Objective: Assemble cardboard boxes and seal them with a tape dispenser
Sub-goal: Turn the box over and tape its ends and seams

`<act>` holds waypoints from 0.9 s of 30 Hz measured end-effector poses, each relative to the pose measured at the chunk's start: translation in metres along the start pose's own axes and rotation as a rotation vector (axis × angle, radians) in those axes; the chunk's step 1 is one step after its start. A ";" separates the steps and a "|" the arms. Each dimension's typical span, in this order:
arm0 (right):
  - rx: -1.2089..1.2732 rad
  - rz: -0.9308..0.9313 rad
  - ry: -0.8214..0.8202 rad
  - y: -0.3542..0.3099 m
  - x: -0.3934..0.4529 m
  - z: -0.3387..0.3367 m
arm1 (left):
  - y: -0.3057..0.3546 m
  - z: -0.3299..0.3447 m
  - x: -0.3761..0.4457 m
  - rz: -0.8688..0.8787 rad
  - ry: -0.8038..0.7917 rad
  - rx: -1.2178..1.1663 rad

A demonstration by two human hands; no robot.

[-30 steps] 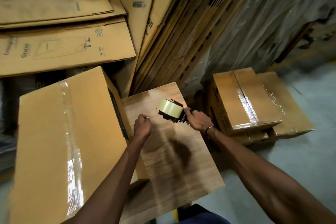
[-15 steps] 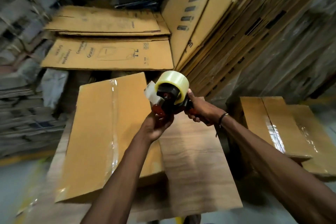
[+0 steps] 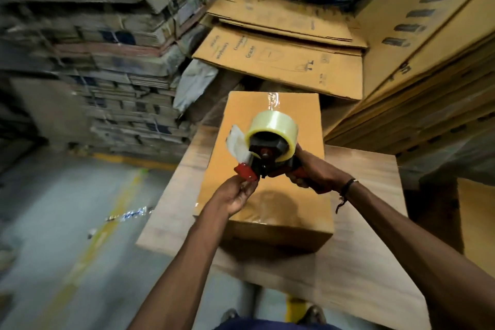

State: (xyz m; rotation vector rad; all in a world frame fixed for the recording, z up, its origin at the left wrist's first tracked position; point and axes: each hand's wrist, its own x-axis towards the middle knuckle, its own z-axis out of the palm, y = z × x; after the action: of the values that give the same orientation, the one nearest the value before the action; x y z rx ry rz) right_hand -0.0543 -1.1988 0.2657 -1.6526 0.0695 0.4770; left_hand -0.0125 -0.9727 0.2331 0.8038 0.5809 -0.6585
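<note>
A red and black tape dispenser (image 3: 263, 158) with a roll of clear tape (image 3: 272, 128) is held in the air above a closed cardboard box (image 3: 302, 126). My right hand (image 3: 312, 171) grips its red handle. My left hand (image 3: 235, 194) pinches the dispenser's red front end, just below a loose flap of tape (image 3: 237, 142). The box lies on a wooden board (image 3: 361, 249) and has clear tape running down its top; the middle of that seam is hidden behind the dispenser.
Flat cardboard sheets (image 3: 284, 61) lie behind the box, and more lean at the right (image 3: 428, 35). Bundled flattened cartons (image 3: 93, 61) are stacked at the left. Grey floor with a yellow line (image 3: 88, 249) is at the lower left. Another box (image 3: 476, 222) shows at the right edge.
The view swung left and the box now lies straight under my hands. The dispenser was lifted off the board, and my left hand came up to its front end.
</note>
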 end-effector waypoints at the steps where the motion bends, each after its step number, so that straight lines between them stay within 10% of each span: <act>1: -0.031 0.006 -0.023 0.000 0.008 0.014 | 0.007 -0.014 -0.003 0.034 0.045 0.044; 11: -0.039 0.042 -0.042 0.006 0.032 0.108 | 0.062 -0.119 -0.031 0.387 0.217 0.741; 27: -0.088 0.157 -0.036 0.019 0.008 0.117 | 0.053 -0.172 -0.034 0.498 0.380 0.687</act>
State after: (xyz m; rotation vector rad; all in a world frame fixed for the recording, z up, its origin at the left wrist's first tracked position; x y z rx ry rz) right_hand -0.0843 -1.0869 0.2383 -1.7321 0.1541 0.6373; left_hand -0.0344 -0.7971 0.1840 1.6773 0.4627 -0.2278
